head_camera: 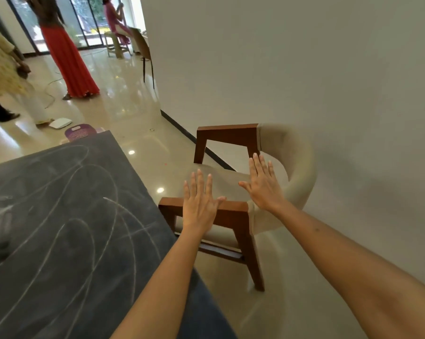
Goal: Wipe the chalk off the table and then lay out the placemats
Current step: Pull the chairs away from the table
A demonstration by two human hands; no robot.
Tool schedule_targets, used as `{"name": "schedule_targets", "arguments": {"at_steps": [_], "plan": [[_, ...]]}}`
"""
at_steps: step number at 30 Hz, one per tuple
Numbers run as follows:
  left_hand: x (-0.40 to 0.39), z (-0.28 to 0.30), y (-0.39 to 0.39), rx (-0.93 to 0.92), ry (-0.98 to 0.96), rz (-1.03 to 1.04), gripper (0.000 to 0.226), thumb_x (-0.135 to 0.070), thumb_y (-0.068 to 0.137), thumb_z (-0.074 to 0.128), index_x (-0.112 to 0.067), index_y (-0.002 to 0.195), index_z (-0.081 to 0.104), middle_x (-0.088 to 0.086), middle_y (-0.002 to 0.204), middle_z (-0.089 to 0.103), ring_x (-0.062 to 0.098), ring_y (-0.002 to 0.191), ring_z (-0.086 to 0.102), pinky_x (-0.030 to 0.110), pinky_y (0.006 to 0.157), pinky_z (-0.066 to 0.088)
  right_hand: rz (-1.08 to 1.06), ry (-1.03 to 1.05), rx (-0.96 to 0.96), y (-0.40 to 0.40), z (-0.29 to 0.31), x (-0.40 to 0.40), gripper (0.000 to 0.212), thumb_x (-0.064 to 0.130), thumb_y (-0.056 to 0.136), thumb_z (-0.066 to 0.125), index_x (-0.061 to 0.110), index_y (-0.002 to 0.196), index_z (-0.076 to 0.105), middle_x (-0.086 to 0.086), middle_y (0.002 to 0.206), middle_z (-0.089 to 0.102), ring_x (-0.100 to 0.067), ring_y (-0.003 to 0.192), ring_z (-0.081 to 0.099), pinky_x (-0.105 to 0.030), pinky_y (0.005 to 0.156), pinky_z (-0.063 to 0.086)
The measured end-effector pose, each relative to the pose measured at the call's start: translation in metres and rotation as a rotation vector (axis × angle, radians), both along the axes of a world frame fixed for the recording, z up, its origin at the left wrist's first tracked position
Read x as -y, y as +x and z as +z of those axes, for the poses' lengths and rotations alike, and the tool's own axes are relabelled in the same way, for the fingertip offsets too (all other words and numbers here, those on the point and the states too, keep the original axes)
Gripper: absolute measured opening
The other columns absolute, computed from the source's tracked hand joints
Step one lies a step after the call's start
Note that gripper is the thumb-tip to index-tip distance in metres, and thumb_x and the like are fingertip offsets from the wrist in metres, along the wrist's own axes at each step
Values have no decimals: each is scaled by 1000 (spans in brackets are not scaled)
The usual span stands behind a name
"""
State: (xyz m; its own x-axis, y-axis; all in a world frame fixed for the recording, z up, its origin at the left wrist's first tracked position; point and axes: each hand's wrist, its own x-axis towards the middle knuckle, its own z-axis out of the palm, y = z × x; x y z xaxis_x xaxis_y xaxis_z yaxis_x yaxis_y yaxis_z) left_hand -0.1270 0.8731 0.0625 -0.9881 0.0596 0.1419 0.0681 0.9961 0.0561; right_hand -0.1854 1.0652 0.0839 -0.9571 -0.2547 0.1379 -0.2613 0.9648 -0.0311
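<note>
Forearms reach in from bottom frame, both hands, left (198, 204) and right (264, 184), flat and empty over the chair (287, 152); tabletop (59, 216) chalk untouched, probably needs a cloth first

A dark grey table (59, 241) fills the near left — looping white chalk lines (89, 216) cover its top, smudged at left.

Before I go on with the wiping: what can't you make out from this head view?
- Table: its left and near parts run off the frame edges.
- Cloth and placemats: none visible.
- Left hand and right hand: whether the flat palms touch the chair is unclear.
- Purple item: half hidden behind the table's far edge.
</note>
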Motion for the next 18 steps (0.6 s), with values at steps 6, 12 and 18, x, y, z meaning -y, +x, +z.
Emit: {"name": "schedule_targets", "arguments": {"at_steps": [6, 12, 18], "plan": [[-85, -16, -46, 29, 0, 114, 78, -65, 92, 7, -17, 152, -10, 15, 158, -15, 31, 146, -16, 48, 119, 2, 112, 28, 24, -63, -18, -80, 85, 62, 89, 8, 5, 152, -6, -12, 161, -11, -23, 146, -19, -39, 118, -13], [-150, -34, -83, 33, -11, 185, 78, -66, 90, -4, -18, 151, -10, 15, 158, -16, 31, 145, -17, 47, 119, -5, 162, 14, 23, -119, -35, -149, 102, 73, 78, -18, 4, 152, -3, -14, 161, -6, -24, 147, -16, -40, 118, -12], [-173, -41, -113, 53, 10, 239, 77, -68, 90, -3, -20, 149, -13, 13, 157, -19, 29, 145, -19, 48, 120, -1, 188, -25, 25, -167, -38, -162, 108, 74, 72, -28, 6, 152, -1, -13, 161, -5, -23, 146, -17, -40, 115, -16]]}}
